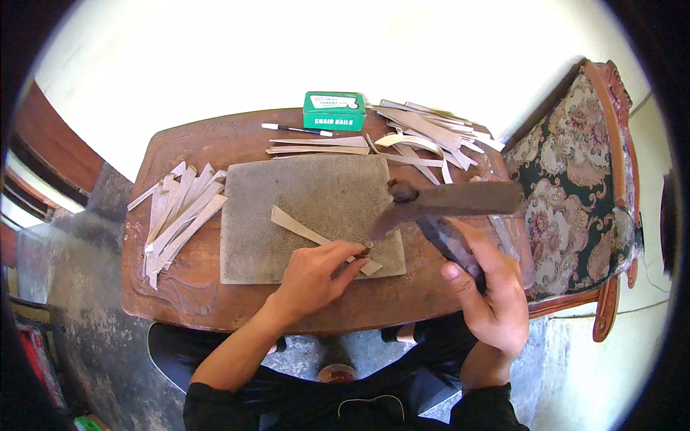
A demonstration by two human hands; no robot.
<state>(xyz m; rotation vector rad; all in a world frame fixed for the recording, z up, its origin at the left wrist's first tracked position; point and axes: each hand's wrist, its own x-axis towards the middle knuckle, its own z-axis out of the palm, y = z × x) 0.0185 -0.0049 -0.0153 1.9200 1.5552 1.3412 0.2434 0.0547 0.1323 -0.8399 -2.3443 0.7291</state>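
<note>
My left hand [316, 276] pinches a small nail against the near end of a tan strip [305, 231] that lies slantwise on a grey mat [309, 194]. My right hand [489, 291] grips the dark handle of a rusty hammer [449, 202], whose head is raised just above and to the right of the strip's end. The hammer looks blurred by motion.
A brown wooden table [187, 144] carries a fan of tan strips [180, 215] at left, a heap of cut strips [424, 133] at back right, a green box [334, 110] and a pen [296, 130]. A floral upholstered chair [582, 179] stands at right.
</note>
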